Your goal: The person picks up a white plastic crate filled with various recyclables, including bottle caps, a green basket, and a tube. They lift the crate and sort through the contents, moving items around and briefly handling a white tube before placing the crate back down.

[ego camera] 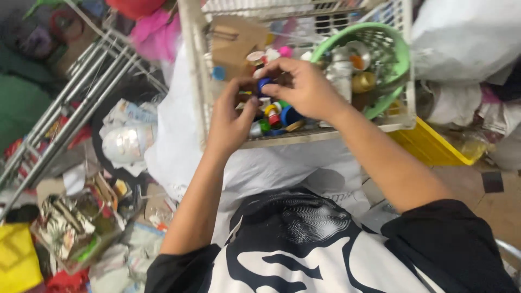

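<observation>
Sitting pinched between both hands' fingers (269, 89): blue cap (264, 84).

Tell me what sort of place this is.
Probably a recycling or scrap sorting spot. Both hands, left hand and right hand, pinch a blue bottle cap over a wire crate of mixed caps, beside a green basket of containers and stuffed white sacks.
</observation>
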